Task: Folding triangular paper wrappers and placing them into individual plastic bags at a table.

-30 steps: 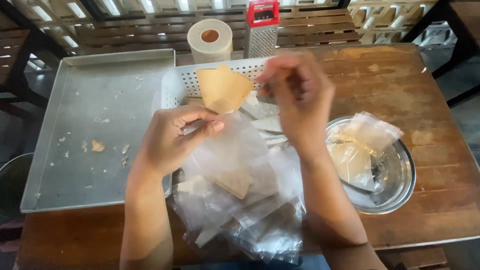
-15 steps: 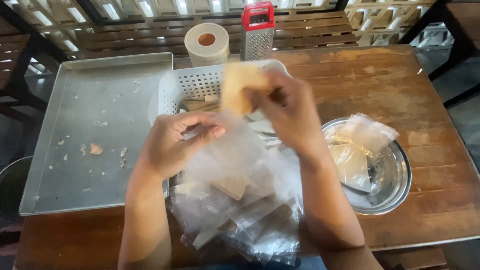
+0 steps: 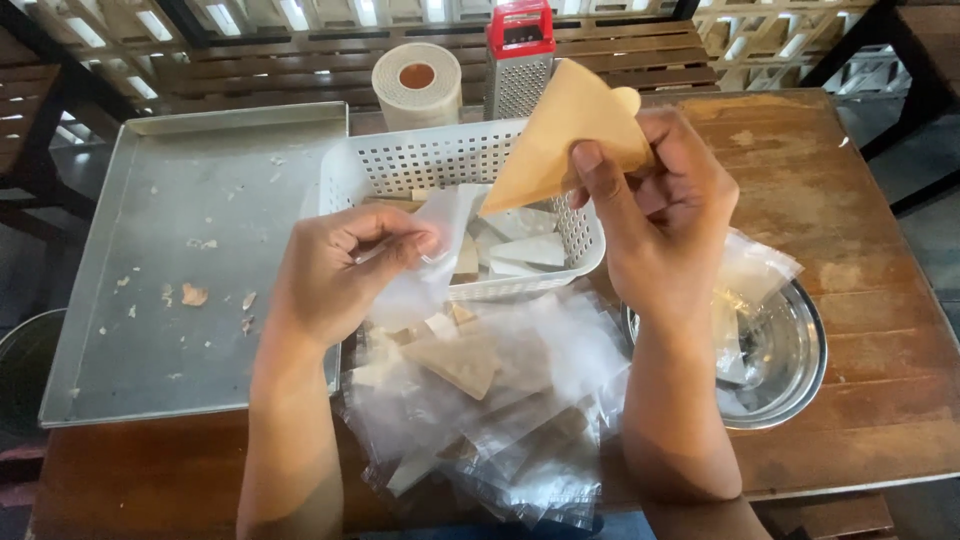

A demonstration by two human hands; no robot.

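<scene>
My right hand [image 3: 655, 215] holds up a tan triangular flatbread piece [image 3: 560, 135] above the white perforated basket [image 3: 400, 165]. My left hand [image 3: 335, 270] pinches a small clear plastic bag [image 3: 435, 250] just left of the basket's front edge. Inside the basket lie several more pale triangular pieces [image 3: 525, 250]. In front of the basket, between my forearms, a heap of clear bags [image 3: 490, 400] covers the table, some with triangular pieces inside.
A large metal tray [image 3: 180, 250] with crumbs lies at the left. A round steel bowl [image 3: 790, 350] holding clear bags sits at the right. A tape roll [image 3: 417, 85] and a red-topped box grater [image 3: 520, 60] stand behind the basket on the wooden table [image 3: 860, 220].
My right hand has lifted the triangular piece higher and to the right. My left hand has raised a clear bag off the heap toward the basket.
</scene>
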